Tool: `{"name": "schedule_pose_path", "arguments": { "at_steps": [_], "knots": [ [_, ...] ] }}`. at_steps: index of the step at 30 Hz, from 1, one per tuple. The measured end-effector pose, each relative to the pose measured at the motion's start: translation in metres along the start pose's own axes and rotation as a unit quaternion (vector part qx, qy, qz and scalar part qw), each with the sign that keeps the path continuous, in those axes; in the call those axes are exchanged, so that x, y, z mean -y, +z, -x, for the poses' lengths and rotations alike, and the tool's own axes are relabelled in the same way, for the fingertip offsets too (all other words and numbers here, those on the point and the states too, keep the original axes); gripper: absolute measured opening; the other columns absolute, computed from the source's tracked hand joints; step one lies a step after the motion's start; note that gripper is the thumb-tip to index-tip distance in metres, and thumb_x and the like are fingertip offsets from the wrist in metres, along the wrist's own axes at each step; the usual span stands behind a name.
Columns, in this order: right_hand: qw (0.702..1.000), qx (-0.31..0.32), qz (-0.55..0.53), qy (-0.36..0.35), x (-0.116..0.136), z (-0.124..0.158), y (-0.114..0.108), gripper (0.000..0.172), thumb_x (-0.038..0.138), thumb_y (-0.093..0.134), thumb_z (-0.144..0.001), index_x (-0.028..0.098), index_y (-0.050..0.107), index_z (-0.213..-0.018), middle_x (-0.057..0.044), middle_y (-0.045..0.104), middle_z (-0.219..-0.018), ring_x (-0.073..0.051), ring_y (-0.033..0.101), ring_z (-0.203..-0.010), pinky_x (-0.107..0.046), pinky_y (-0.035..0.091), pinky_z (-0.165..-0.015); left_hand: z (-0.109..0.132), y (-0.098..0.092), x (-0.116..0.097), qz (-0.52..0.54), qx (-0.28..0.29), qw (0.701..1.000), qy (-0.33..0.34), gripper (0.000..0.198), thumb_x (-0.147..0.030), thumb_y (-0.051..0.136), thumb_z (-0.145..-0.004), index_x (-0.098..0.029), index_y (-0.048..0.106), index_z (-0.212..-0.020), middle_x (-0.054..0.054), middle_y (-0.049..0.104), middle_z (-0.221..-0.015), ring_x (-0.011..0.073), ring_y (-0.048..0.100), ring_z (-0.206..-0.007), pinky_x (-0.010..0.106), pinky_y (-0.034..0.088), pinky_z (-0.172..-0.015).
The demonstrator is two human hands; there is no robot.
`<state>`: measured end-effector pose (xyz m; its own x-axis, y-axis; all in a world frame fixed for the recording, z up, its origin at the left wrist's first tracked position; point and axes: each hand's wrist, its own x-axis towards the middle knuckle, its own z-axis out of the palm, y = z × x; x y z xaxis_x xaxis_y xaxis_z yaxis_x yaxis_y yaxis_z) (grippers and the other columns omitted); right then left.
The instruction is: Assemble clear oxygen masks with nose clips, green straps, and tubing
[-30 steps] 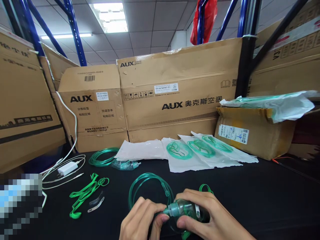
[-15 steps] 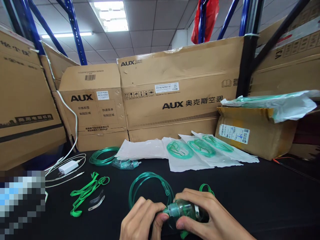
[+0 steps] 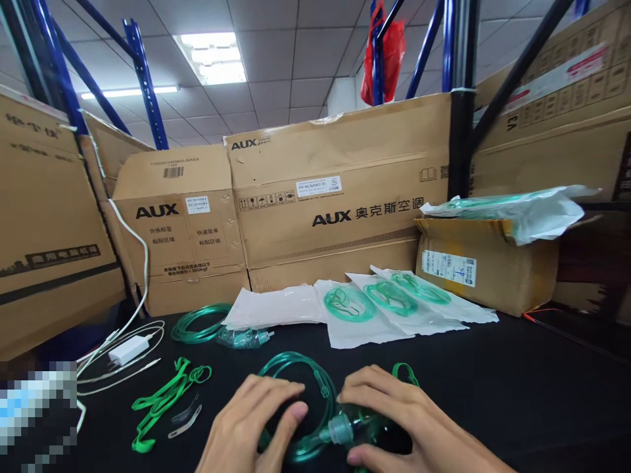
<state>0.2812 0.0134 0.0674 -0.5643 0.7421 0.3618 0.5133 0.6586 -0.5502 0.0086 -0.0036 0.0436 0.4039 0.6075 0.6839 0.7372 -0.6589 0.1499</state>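
Note:
A clear green oxygen mask [image 3: 367, 424] lies at the bottom centre, its pale connector [image 3: 341, 428] pointing left. My right hand [image 3: 394, 407] curves around the mask from the right, thumb below and fingers above. My left hand [image 3: 259, 420] is over the left side of a coil of green tubing [image 3: 296, 360], thumb and fingers apart. Whether it touches the tubing is hidden. The coil lies just behind the connector, and its tube runs up to it. A green elastic strap [image 3: 407, 373] shows behind my right hand.
Left on the black table lie loose green straps [image 3: 160, 397], metal nose strips [image 3: 185, 422] and a white charger [image 3: 129, 350] with cables. Behind are another tubing coil [image 3: 197, 323], a bagged mask [image 3: 244, 337] and white packets [image 3: 350, 312]. Cardboard boxes [image 3: 335, 243] wall the back.
My left hand has let go of the tube end at the connector and moved left, its fingers opening. My right hand stays on the mask. The view has tilted up and shifted right slightly.

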Motion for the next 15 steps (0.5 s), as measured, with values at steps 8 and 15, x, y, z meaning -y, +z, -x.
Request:
{"name": "schedule_pose_path", "arguments": {
  "at_steps": [8,15],
  "knots": [
    [0.978,-0.086,0.147,-0.122,-0.034,0.001,0.003,0.047,0.012,0.065,-0.098,0.038,0.070,-0.137,-0.009,0.061,-0.154,-0.031,0.059,-0.141,-0.047,0.057,-0.109,-0.059,-0.005,0.025,-0.058,0.219,0.970,-0.082,0.036,-0.021,0.063,-0.105,-0.023,0.068,-0.141,0.011,0.071,-0.138,0.0313,0.067,-0.129,0.049,0.053,-0.111],
    [0.988,-0.137,0.063,-0.043,-0.038,0.044,0.009,0.075,0.002,0.060,-0.090,0.041,0.057,-0.154,-0.009,0.053,-0.165,-0.036,0.058,-0.144,-0.048,0.061,-0.105,-0.066,-0.005,0.022,-0.051,0.247,0.963,-0.099,0.020,-0.020,0.069,-0.100,-0.023,0.081,-0.116,0.006,0.078,-0.111,0.0293,0.076,-0.104,0.037,0.055,-0.089]
  ]
}}
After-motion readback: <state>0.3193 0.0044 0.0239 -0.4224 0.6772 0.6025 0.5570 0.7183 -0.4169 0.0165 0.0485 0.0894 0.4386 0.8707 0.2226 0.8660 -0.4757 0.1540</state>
